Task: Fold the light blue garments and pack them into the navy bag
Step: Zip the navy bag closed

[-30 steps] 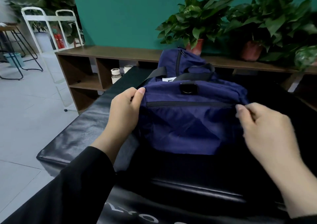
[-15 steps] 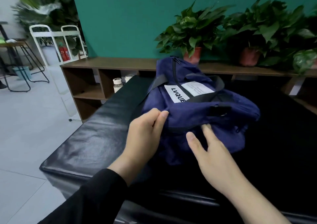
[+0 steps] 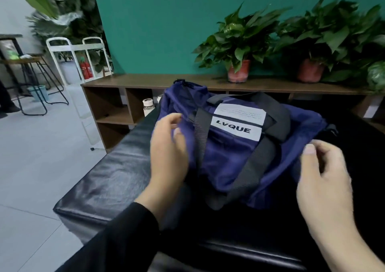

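The navy bag [image 3: 233, 157] sits on the black padded tabletop [image 3: 116, 180], label up. The left hand [image 3: 168, 146] curls its grip on the bag's left edge; the right hand [image 3: 325, 173] pinches fabric at the right edge.

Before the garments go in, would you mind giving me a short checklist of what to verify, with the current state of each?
1. Navy bag rests on the black padded bench: ok.
2. Left hand is at the bag's left side; whether it actually grips the fabric is blurred: cannot tell.
3. Right hand pinches the bag's right edge: ok.
4. Bag opening unzipped and spread: cannot tell; the side with the LVQUE label and the black straps faces up, and no opening shows.
5. Light blue garments folded and within reach: not ok, none in view.
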